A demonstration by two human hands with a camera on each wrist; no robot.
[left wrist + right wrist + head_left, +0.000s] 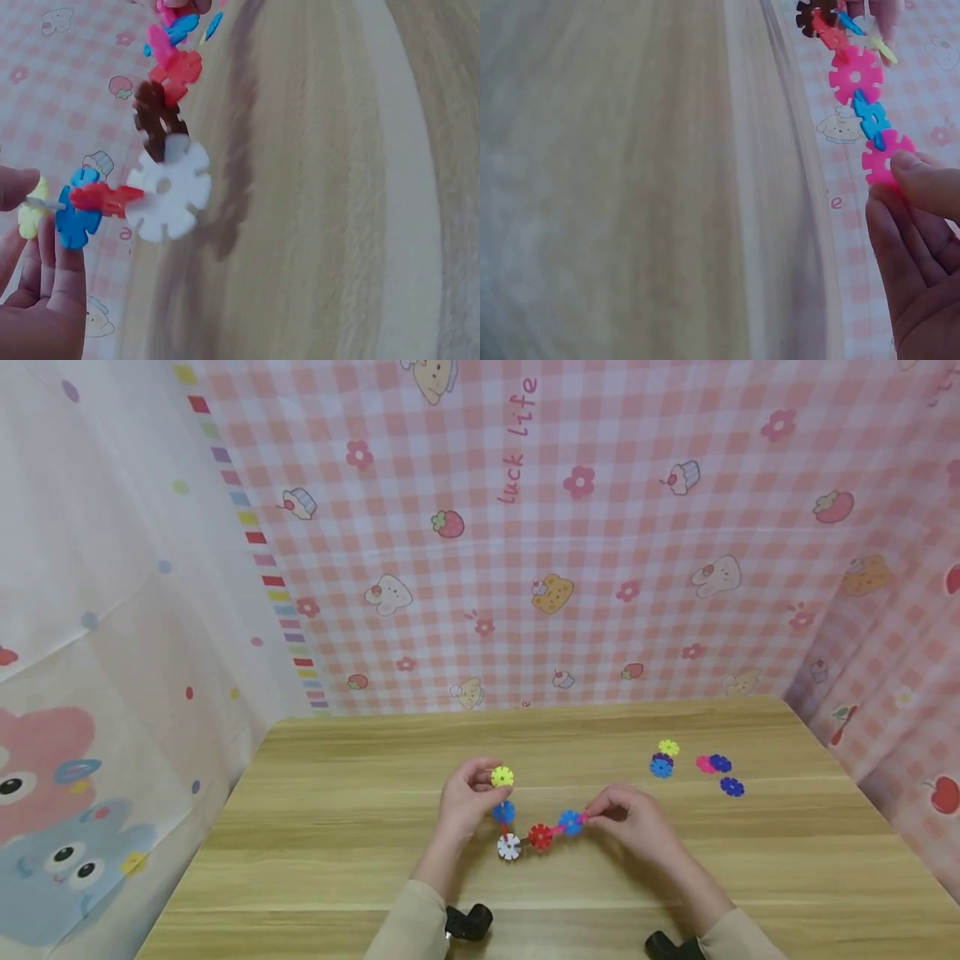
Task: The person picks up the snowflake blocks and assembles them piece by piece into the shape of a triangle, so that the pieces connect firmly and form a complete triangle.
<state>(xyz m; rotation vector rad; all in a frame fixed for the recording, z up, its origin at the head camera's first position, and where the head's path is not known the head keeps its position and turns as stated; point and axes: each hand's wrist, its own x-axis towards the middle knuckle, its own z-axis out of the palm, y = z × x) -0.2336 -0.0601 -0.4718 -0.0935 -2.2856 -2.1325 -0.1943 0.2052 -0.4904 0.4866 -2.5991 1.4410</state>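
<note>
A chain of interlocking notched plastic snowflake discs hangs in a sagging curve between both hands, above the table. My left hand (467,800) pinches its left end by the yellow disc (502,777); in the left wrist view a thin white disc joins it to the blue disc (78,210). A red disc, a white disc (169,191), a brown disc (157,120) and another red disc (540,837) follow. Beyond them come a pink disc (856,76) and a blue disc (871,120). At the right end, my right hand (636,822) pinches a pink disc (885,156) between thumb and fingers.
Loose discs lie at the table's back right: a yellow one (668,747), a light blue one (661,767) overlapping a darker one, a pink one (704,764), and dark blue ones (732,787). A patterned cloth (555,552) hangs behind the wooden table (337,843).
</note>
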